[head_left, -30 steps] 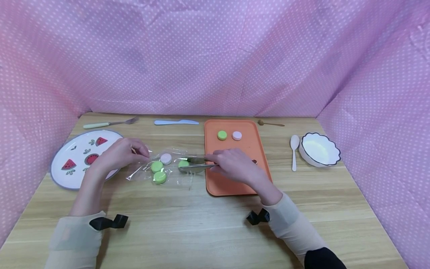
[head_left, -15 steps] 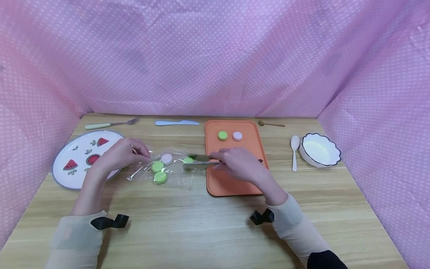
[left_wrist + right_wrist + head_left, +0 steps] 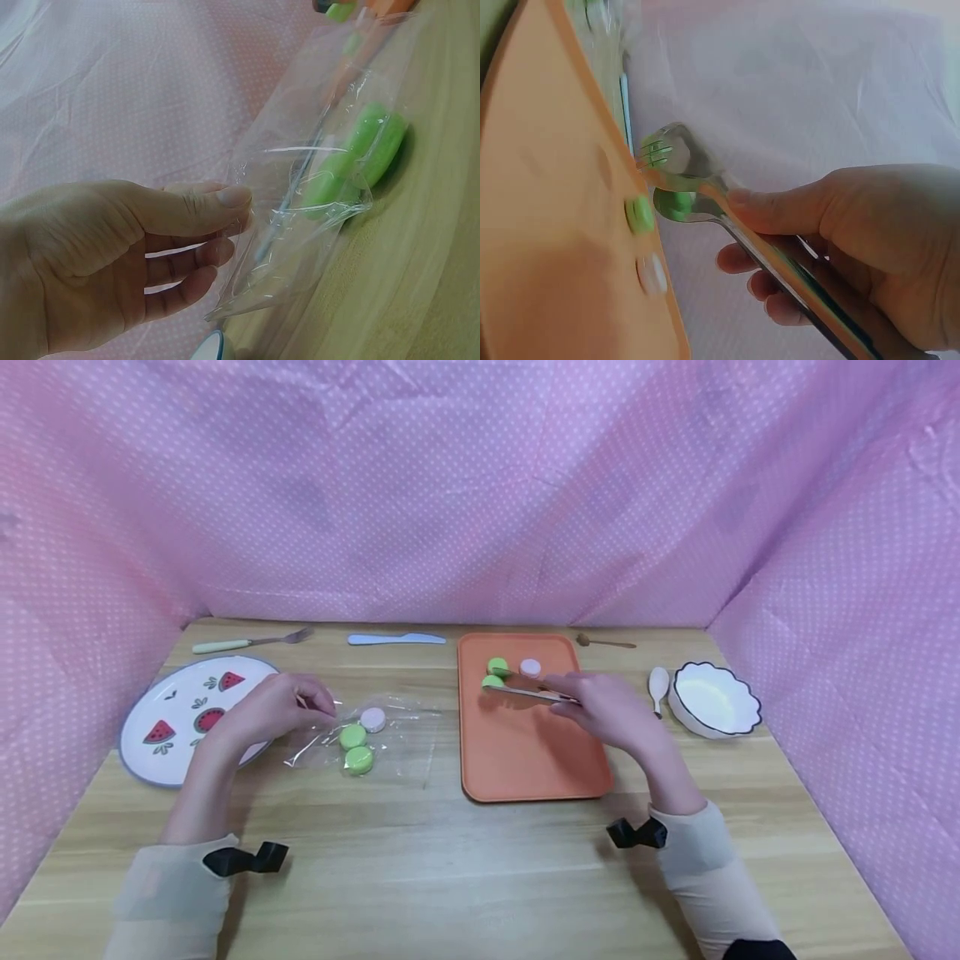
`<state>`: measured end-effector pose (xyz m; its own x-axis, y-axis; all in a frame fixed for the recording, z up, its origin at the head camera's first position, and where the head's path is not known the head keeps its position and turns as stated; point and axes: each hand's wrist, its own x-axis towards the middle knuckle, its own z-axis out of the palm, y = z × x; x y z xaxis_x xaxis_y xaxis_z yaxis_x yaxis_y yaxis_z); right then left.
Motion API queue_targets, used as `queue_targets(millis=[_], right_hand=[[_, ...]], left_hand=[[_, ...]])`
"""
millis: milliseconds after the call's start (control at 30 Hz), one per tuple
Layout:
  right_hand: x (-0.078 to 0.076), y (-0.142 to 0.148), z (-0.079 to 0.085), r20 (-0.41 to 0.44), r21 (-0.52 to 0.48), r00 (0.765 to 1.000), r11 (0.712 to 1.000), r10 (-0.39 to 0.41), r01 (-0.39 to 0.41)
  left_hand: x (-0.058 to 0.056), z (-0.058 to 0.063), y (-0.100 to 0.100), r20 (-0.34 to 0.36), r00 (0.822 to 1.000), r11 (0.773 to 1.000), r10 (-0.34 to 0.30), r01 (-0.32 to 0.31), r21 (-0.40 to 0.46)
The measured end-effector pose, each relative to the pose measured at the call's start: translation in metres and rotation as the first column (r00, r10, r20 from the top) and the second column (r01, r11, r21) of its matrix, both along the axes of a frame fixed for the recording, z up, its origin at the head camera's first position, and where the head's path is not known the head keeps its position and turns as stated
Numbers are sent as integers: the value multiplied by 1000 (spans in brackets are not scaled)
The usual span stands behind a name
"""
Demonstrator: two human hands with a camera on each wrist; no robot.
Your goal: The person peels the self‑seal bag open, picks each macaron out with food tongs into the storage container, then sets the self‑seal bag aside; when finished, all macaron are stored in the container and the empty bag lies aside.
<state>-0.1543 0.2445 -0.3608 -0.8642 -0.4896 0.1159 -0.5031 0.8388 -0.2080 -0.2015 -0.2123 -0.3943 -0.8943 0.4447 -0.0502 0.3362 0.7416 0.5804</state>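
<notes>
My left hand (image 3: 270, 714) pinches the edge of a clear plastic bag (image 3: 281, 169) between thumb and forefinger. Inside the bag lie two green macarons (image 3: 358, 761) and a pale lilac macaron (image 3: 372, 720). My right hand (image 3: 611, 710) grips metal serving tongs (image 3: 739, 225), one arm ending in a fork, the other in a spoon. Between the tongs' ends is a green macaron (image 3: 673, 205), held above the orange tray (image 3: 532, 768). Near the tray's far edge sit another green macaron (image 3: 639, 214) and a lilac one (image 3: 530, 667).
A watermelon-patterned plate (image 3: 172, 702) lies at the left, partly behind the left arm. Along the back are a fork (image 3: 251, 642), a blue knife (image 3: 396, 639) and a small wooden dipper (image 3: 603, 642). A white spoon (image 3: 657, 683) and a scalloped bowl (image 3: 716, 700) are at the right.
My right hand has moved right and away from the bag, carrying the green macaron in the tongs over the tray's far part. The left hand stays at the bag's edge.
</notes>
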Motion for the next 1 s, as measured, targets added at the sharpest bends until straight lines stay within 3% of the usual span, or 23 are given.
queue_targets(millis=[267,633,1000], right_hand=[[-5,20,-8,-35,52,999,998,-42,44],[-6,15,-14,-56,98,998,994,-33,38],[-7,12,-16,-21,105,999,994,-30,32]], left_hand=[[3,0,2,5,1000,1000,16,-16,-11],[1,-1,2,-18,1000,1000,14,-14,-16],[1,0,2,10,1000,999,20,-20,-31]])
